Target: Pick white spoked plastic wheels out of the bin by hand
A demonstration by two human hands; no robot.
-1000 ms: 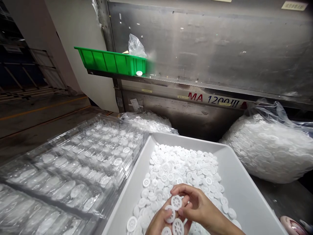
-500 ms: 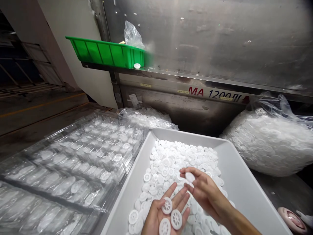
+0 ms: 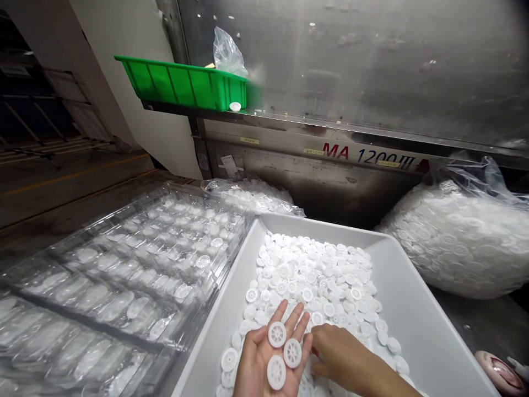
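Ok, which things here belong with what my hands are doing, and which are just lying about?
Likely in use:
three white discs on left hand
loose discs under right hand
grey bin
perhaps clear trays, bagged discs

Seemingly just lying about:
green bin
pinkish object, lower right

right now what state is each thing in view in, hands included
left hand: palm up, open
three white spoked wheels: lying loose on the left palm
right hand: knuckles up, fingertips hidden, grip unclear
gray bin: open-topped, holding many loose white wheels
clear plastic trays: filled with rows of white discs
green bin: upright on the ledge, crumpled clear bag showing above its rim
large clear bag: bulging with white wheels
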